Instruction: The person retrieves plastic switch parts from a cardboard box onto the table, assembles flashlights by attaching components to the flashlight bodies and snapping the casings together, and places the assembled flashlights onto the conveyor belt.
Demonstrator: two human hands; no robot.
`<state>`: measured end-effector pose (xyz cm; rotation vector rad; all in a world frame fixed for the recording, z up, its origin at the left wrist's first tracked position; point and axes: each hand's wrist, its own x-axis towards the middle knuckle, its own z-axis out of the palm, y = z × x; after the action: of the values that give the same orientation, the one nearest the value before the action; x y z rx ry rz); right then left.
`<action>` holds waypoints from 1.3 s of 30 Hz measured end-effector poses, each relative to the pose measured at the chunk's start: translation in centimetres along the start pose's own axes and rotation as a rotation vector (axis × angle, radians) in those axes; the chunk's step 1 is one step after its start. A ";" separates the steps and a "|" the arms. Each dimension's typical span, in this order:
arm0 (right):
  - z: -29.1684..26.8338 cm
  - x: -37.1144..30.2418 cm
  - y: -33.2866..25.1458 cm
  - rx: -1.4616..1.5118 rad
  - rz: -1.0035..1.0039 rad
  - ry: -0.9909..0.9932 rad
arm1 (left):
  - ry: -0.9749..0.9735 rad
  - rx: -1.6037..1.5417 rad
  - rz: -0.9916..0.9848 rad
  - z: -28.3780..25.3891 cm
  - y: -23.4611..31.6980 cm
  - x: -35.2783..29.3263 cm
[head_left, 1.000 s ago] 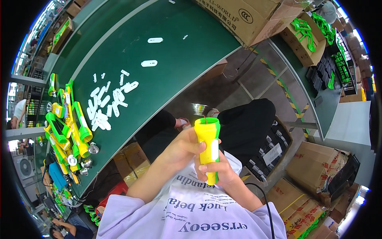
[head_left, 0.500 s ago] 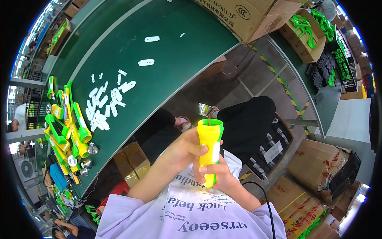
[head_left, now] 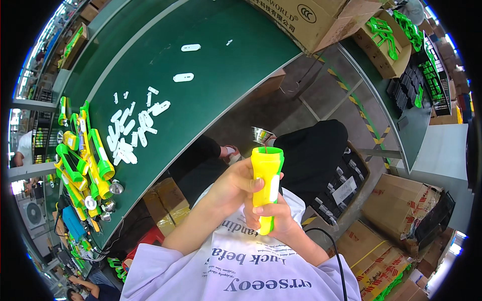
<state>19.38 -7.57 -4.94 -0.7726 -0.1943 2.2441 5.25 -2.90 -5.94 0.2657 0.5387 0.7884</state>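
Note:
A yellow-and-green flashlight body [head_left: 266, 173] stands nearly upright before my chest, with a white strip along its side. My left hand [head_left: 240, 181] grips its upper part, thumb pressed on the yellow face. Lower down, my right hand [head_left: 275, 214] closes round the narrow end. From the open green rim a thin wire leads up to a shiny reflector cup [head_left: 261, 135], which hangs just beyond the mouth, touched by neither hand. The inside of the body and most of my fingertips behind it are hidden.
On the green table [head_left: 211, 30] at left lie white plastic pieces [head_left: 143, 122] and a pile of yellow-green flashlight bodies [head_left: 93, 163] with loose reflectors [head_left: 116, 187]. A large cardboard box [head_left: 316, 22] stands ahead. At right are black parts [head_left: 404, 88] and more cartons [head_left: 401, 203].
The flashlight body and both hands have shifted very slightly right and up. The reflector cup hangs a little higher and to the right. My grip looks the same.

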 end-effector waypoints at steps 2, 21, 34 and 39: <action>0.0 0.1 0.0 0.003 -0.009 -0.023 | -0.016 -0.043 -0.021 -0.2 0.0 0.0; -0.2 0.1 0.9 -0.035 -0.026 0.092 | 0.066 -0.084 -0.082 0.0 0.2 -0.1; -0.1 0.1 0.6 -0.004 0.005 0.036 | 0.062 -0.102 -0.067 -0.1 -0.1 -0.3; -0.1 0.1 0.5 0.012 0.009 0.042 | 0.078 -0.067 -0.054 0.2 -0.3 -0.2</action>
<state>19.11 -7.89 -5.23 -0.8149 -0.1578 2.2334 5.38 -3.30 -5.86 0.1582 0.5897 0.7651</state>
